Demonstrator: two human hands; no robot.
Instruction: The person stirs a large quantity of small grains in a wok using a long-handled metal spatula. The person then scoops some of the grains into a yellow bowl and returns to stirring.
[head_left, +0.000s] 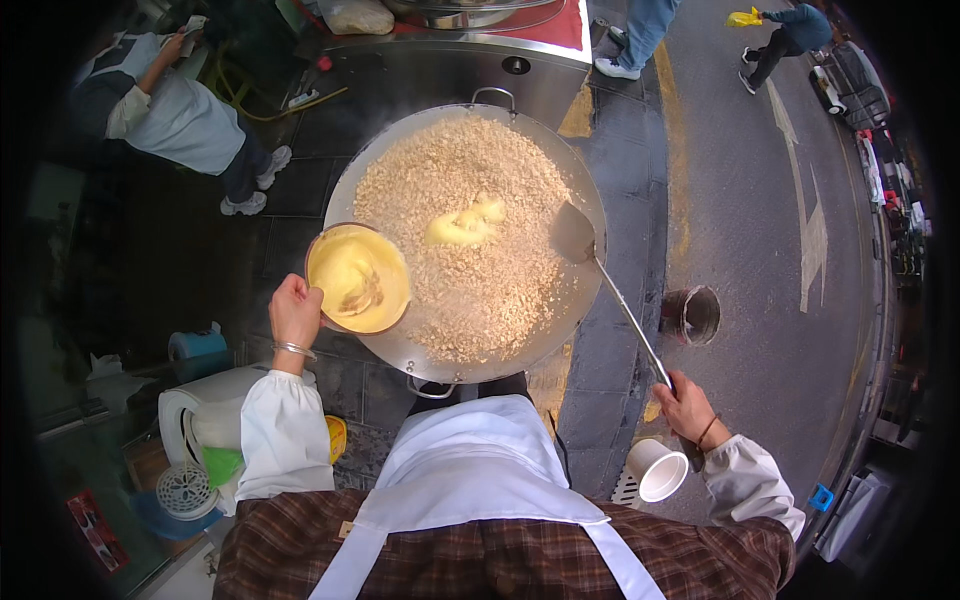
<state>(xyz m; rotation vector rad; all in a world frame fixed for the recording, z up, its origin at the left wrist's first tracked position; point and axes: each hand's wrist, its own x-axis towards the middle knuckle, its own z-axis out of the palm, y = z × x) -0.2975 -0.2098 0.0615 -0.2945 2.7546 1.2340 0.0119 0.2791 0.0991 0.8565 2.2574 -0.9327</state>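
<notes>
A large round metal pan (588, 300) with loop handles holds a broad heap of pale brown crumbly pieces (487, 300). Soft yellow, butter-like fat (465, 225) lies on the heap near its middle. My left hand (298, 309) grips the rim of a round bowl (358, 277), tilted over the pan's left edge, with more of the yellow fat inside. The long handle of a metal spatula (634, 322) is in my right hand (686, 407), off the pan's lower right. Its flat blade rests on the right side of the heap.
A steel counter (450, 64) stands beyond the pan. One person in an apron (187, 120) is at upper left; other people are at upper right. A white tub (658, 471) and a dark bucket (691, 315) stand at right. Large rolls (214, 412) lie at lower left.
</notes>
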